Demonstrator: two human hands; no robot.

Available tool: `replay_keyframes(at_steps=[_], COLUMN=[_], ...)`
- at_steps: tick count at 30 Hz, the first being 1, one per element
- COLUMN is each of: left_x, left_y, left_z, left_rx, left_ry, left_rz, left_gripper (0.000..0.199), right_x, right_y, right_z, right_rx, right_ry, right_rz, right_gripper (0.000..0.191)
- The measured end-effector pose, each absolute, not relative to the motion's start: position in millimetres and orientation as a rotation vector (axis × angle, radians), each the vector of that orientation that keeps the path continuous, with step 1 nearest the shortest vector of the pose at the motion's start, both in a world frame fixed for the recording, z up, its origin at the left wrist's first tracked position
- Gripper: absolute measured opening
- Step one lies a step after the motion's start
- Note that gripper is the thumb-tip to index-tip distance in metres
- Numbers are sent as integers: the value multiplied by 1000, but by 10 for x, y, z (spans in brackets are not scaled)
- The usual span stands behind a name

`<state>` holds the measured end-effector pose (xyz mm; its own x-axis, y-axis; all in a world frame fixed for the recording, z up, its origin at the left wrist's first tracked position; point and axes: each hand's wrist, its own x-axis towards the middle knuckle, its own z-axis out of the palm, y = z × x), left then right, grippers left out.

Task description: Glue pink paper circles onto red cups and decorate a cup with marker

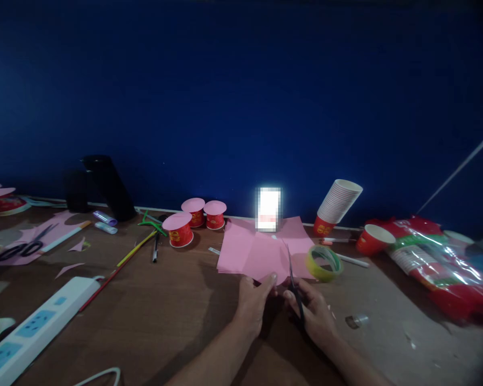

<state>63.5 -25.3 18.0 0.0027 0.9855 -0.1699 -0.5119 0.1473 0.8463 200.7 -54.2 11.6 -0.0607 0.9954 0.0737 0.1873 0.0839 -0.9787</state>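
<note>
My left hand (254, 300) is closed on a piece of pink paper (265, 272), thumb on top, just in front of the pink paper stack (237, 244). That piece blends with the stack, so its outline is hard to make out. In my right hand (312, 308) is a pair of dark-handled scissors (294, 297), the blades pointing up and away from me beside the paper. A lit phone screen (269, 209), blurred out, stands at the back of the stack. Right of the stack is a roll of yellow-green tape (310, 265).
Pink-topped red cups (180, 236) stand left of the paper. At right are a leaning stack of paper cups (338, 201), a tipped cup (374, 239) and a shiny plastic package (434, 268). A power strip (44, 316) and other scissors (26, 247) lie at left, before a blue wall (225, 107).
</note>
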Motion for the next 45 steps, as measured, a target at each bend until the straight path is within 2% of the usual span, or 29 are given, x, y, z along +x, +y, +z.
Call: replay_keyframes(at_steps=[16, 24, 45], left_x=[644, 657, 642], left_y=[-250, -247, -252], left_z=[136, 142, 185], left_rx=[636, 575, 701], left_ry=[950, 964, 943], left_rz=[1329, 1334, 1325], left_gripper=[32, 39, 35], right_x=[1990, 1972, 1992], right_y=[-541, -556, -540], right_z=[173, 274, 184], right_rx=[-1266, -1318, -1231], right_ry=[-1432, -1503, -1459], right_rz=[1061, 957, 1060], right_gripper=[35, 32, 32])
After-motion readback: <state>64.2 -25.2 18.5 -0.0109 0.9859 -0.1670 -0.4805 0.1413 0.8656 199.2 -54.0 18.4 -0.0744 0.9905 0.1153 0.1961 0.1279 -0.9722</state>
